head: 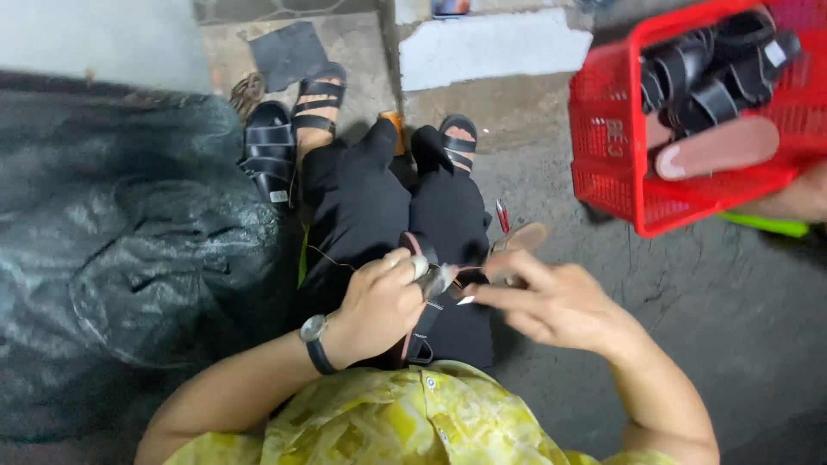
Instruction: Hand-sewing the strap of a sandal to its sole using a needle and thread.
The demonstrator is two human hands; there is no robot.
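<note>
Seated on the concrete floor [689,284], a person held a black strapped sandal [422,319] on the lap, left hand [379,306] clenched round its sole, right hand [543,301] pinching a strap end beside it. A red basket [603,146] of sandals stood well beyond the lap. Keeping the sole braced would likely steady the strap

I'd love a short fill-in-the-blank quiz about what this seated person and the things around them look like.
1. The basket holding black sandals is coloured ____.
2. A wristwatch sits on the person's ____ arm.
3. The left hand and right hand work a sandal strap over the person's ____.
4. The shirt is patterned in ____.

Missing words: red; left; lap; yellow
</note>
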